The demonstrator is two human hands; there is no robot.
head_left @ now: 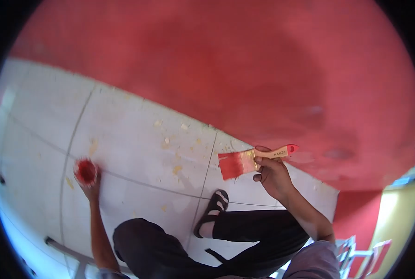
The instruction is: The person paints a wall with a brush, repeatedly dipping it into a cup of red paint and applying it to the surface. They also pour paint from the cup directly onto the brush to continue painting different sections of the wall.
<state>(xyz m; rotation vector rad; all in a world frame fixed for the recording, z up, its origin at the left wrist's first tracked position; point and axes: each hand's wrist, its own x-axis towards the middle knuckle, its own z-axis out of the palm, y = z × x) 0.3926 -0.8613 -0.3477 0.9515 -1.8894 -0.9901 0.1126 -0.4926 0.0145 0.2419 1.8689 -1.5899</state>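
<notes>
A flat paintbrush (237,163) with a pale wooden handle is gripped in my right hand (275,176). Its handle end points right, and red paint covers the bristles, which point left. My fingers close around the handle near the ferrule, in front of the foot of the red wall (226,79). Lower left, my left hand (92,188) holds a small paint cup (86,172) over the floor. Red paint shows inside the cup, and its rim is smeared and blurred. The fingers beneath the cup are partly hidden.
Light floor tiles (138,181) carry yellowish spots and flakes along the wall's base. My sandalled foot (214,211) rests near the middle. A grey metal bar (68,251) lies at lower left. White and red furniture frames (363,255) stand at lower right beside a red wall section (357,214).
</notes>
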